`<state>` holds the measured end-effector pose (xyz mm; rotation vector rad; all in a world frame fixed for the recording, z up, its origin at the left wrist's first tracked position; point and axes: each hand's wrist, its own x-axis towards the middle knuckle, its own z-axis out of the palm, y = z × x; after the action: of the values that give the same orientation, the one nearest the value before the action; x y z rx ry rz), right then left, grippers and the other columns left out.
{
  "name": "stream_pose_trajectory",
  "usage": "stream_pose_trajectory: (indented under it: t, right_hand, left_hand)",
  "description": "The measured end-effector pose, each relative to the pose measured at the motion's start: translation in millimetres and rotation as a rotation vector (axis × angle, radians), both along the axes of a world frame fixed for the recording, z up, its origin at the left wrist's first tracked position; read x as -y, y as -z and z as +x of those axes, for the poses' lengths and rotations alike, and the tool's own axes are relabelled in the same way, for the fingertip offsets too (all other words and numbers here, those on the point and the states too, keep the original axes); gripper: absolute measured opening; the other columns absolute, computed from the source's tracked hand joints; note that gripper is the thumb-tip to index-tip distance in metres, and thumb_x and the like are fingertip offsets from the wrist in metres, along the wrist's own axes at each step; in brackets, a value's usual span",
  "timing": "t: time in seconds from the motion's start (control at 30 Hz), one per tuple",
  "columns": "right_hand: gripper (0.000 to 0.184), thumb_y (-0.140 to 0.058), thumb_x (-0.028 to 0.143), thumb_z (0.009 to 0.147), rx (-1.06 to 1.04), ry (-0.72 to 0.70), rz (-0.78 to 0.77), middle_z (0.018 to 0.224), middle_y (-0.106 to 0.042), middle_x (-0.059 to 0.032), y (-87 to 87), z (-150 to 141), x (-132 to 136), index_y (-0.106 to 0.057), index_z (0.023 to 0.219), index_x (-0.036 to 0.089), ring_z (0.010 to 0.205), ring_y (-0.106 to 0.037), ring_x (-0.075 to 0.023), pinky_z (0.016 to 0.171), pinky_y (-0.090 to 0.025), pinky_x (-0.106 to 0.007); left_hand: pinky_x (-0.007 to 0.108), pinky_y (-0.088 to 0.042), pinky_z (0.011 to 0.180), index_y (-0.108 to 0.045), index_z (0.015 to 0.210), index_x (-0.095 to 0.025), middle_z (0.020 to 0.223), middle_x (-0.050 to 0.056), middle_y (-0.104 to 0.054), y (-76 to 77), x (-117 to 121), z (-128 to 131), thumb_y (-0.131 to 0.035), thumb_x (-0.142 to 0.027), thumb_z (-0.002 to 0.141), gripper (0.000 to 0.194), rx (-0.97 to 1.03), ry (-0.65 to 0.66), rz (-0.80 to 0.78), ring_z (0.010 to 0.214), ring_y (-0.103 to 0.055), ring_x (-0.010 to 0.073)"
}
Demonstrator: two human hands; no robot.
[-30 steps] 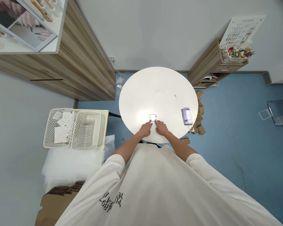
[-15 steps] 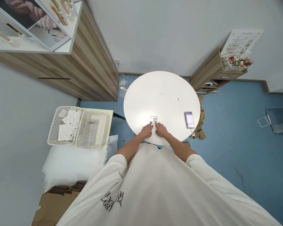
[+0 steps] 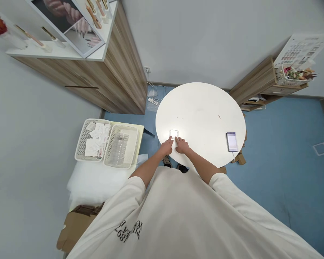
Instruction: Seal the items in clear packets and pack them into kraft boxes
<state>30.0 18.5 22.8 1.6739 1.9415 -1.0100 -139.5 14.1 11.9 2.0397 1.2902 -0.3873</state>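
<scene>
A small, clear, squarish plastic case (image 3: 174, 133) is at the left front part of the round white table (image 3: 202, 108). My left hand (image 3: 166, 146) has its fingertips at the case's near left corner, with the other fingers curled. On the near right corner are the fingertips of my right hand (image 3: 181, 145). Both hands hold the case between them, close to the tabletop. Glare hides what is inside it. A phone-like device with a blurred screen (image 3: 232, 142) lies to the right, a cable running from its near end.
Left of me, a side table bears a white basket of cards (image 3: 79, 145) and another basket of clear plastic pieces (image 3: 135, 144). A wooden cabinet (image 3: 126, 72) stands behind them. Flattened cardboard (image 3: 241, 158) lies on the floor at right, below a shelf unit (image 3: 259, 77).
Both hands and the case have shifted left across the table. The head view has turned left, so the room appears further right. Markings visible inside the case before are now washed out.
</scene>
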Motion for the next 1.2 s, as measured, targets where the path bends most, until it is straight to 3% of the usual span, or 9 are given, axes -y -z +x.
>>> stream_pose_trajectory:
  t: [0.17,0.3,0.53,0.73,0.93,1.1,1.2]
  right_hand:
    - [0.095,-0.059,0.033,0.088,0.014,0.035,-0.026,0.168,-0.017,-0.0123,-1.1,-11,-6,-0.004,0.164,0.025,0.150,-0.024,-0.0359,0.113,-0.036,-0.048]
    - [0.098,-0.061,0.032,0.089,0.003,0.021,-0.035,0.170,-0.009,-0.0109,-1.9,-7,0,0.001,0.164,0.027,0.153,-0.019,-0.0347,0.115,-0.034,-0.047]
    - [0.100,-0.061,0.036,0.091,-0.060,0.084,-0.100,0.170,-0.012,-0.0116,-5.6,4,19,0.005,0.164,0.021,0.153,-0.024,-0.0296,0.115,-0.035,-0.041]
    - [0.094,-0.061,0.035,0.092,-0.074,0.079,-0.109,0.170,-0.013,-0.0114,-7.9,15,49,-0.002,0.165,0.021,0.152,-0.028,-0.0294,0.116,-0.035,-0.040]
    - [0.088,-0.059,0.033,0.093,-0.068,0.019,-0.061,0.169,-0.016,-0.0130,-5.5,37,96,-0.011,0.165,0.018,0.152,-0.028,-0.0289,0.118,-0.032,-0.039]
    - [0.081,-0.055,0.032,0.095,-0.068,-0.002,-0.024,0.169,-0.018,-0.0118,0.6,69,142,-0.015,0.164,0.018,0.151,-0.030,-0.0283,0.117,-0.034,-0.039]
    - [0.074,-0.050,0.032,0.098,-0.075,-0.036,0.000,0.168,-0.022,-0.0128,3.1,83,167,-0.019,0.163,0.017,0.150,-0.033,-0.0290,0.114,-0.037,-0.039]
  left_hand:
    - [0.039,-0.055,0.089,-0.024,0.158,-0.026,0.171,0.006,0.008,-1.0,-10,-10,-0.046,-0.025,0.096,0.066,-0.002,0.023,-0.069,0.135,-0.050,0.0324]
    - [0.037,-0.056,0.083,-0.015,0.161,-0.027,0.170,0.008,0.015,-0.9,-8,-11,-0.049,-0.025,0.093,0.076,0.012,0.022,-0.055,0.127,-0.057,0.0318]
    - [0.037,-0.055,0.085,-0.011,0.161,-0.029,0.169,0.011,0.018,-0.6,15,-15,-0.059,-0.027,0.088,0.088,-0.002,0.022,-0.022,0.123,-0.061,0.0311]
    - [0.038,-0.053,0.092,-0.007,0.163,-0.026,0.169,0.014,0.017,-7.2,38,-11,-0.060,-0.032,0.086,0.093,-0.014,0.018,-0.051,0.127,-0.059,0.0332]
    - [0.039,-0.052,0.094,-0.005,0.163,-0.023,0.169,0.016,0.017,-14.8,84,1,-0.061,-0.034,0.087,0.095,-0.020,-0.060,-0.082,0.130,-0.057,0.0356]
    - [0.036,-0.054,0.087,-0.005,0.164,-0.023,0.168,0.016,0.021,-16.4,144,15,-0.057,-0.039,0.092,0.090,0.006,-0.166,-0.105,0.130,-0.057,0.0356]
    - [0.036,-0.054,0.089,-0.009,0.163,-0.022,0.168,0.015,0.020,-17.4,182,21,-0.055,-0.041,0.095,0.084,-0.006,-0.214,-0.075,0.138,-0.048,0.0380]
